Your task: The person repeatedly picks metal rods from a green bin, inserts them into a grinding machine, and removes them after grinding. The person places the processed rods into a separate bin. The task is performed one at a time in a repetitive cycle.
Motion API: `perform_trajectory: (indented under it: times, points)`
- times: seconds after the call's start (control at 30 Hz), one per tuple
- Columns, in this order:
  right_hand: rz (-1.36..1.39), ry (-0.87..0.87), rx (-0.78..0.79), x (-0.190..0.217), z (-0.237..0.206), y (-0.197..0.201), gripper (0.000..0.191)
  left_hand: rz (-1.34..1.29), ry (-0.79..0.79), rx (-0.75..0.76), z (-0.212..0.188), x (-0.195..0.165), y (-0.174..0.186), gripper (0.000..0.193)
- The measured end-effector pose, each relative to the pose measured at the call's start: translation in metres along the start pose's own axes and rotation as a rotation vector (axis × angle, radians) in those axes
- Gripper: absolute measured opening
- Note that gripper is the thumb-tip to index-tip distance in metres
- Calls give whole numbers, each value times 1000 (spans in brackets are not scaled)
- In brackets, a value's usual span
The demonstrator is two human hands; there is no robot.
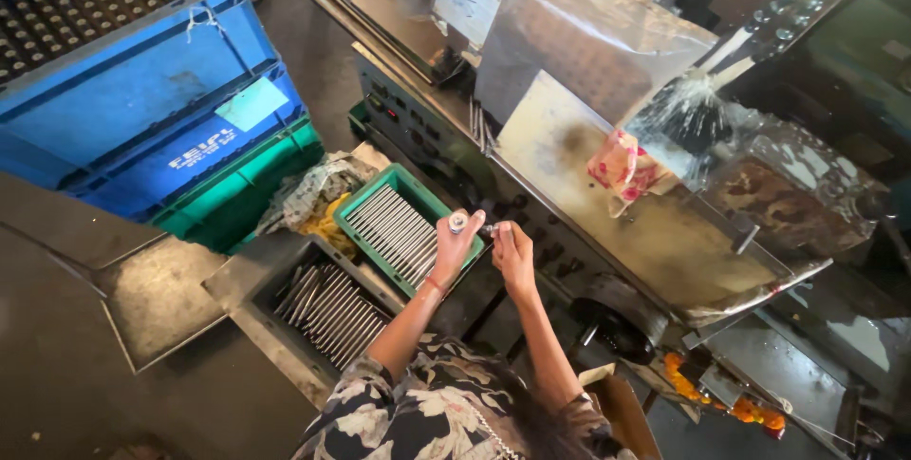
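Head view looks down on a person standing at a grimy machine [607,223], both arms raised in front of it. The left hand [455,249] is closed around a short metal rod [458,223], held upright so its round end faces the camera. The right hand [511,253] is just beside it, fingers pinched on what seems to be a second small dark piece [488,229], though it is too small to make out clearly. Below the hands, a green tray [399,225] holds a neat row of similar steel rods, and a dark metal bin [318,303] to its left holds more of them lying loosely. Blue crates [133,90] are stacked well apart at the upper left. The step in hand looks like checking or fitting one rod between the two hands; any next move calls for a steady grip and careful alignment of the two pieces.
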State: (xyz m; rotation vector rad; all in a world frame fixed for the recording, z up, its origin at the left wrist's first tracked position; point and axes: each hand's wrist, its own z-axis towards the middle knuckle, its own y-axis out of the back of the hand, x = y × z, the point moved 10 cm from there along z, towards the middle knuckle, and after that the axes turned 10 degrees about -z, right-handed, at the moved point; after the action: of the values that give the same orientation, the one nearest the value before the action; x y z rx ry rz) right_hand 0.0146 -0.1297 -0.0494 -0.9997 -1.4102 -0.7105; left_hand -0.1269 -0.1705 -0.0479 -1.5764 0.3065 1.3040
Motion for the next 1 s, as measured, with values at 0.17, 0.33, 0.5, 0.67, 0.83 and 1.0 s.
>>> perform_trajectory:
  times: [0.17, 0.33, 0.5, 0.67, 0.83, 1.0]
  points:
    - [-78, -268, 18, -24, 4, -18, 31, 728, -743, 166, -18, -91, -6, 48]
    - [-100, -27, -58, -12, 18, -52, 28, 181, -156, -130, 13, -44, 51, 54]
    - [-104, 13, -138, -11, 25, -76, 18, 205, -267, -179, 28, -49, 68, 54]
    - [45, 37, -221, -8, 23, -87, 19, 218, -259, -125, 41, -60, 70, 48]
    - [-273, 501, -212, 39, 20, -99, 17, -49, -15, -218, 51, -39, 72, 41]
    - [-320, 544, -203, 44, 26, -93, 16, -67, 284, -135, 43, -6, 75, 30]
